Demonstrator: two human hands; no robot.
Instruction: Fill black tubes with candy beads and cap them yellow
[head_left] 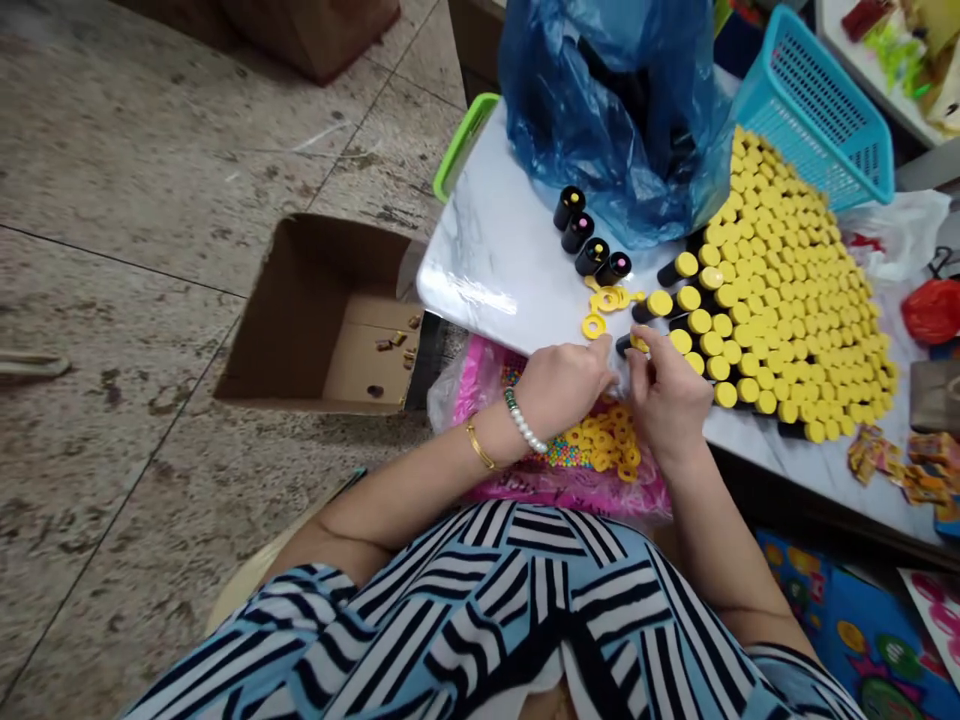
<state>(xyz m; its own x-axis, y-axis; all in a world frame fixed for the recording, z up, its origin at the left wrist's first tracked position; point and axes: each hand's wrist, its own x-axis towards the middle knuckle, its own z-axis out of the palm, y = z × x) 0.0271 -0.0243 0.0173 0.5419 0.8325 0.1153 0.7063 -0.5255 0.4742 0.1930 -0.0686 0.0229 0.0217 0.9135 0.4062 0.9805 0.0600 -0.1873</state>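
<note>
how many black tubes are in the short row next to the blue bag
4. From the far end of the row: a yellow-dotted tube, a pink-dotted tube, a second yellow-dotted tube, then a second pink-dotted tube. More may be hidden behind the blue bag.

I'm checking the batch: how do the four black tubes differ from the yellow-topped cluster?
The four black tubes have dark tops with small coloured spots; the yellow-topped cluster has broad yellow tops. The tubes form one row; the cluster is a dense spread. Both stand on the table.

Likely a small assembly workshop: massed yellow-capped tubes [796, 292], loose yellow rings [594, 326].
</note>
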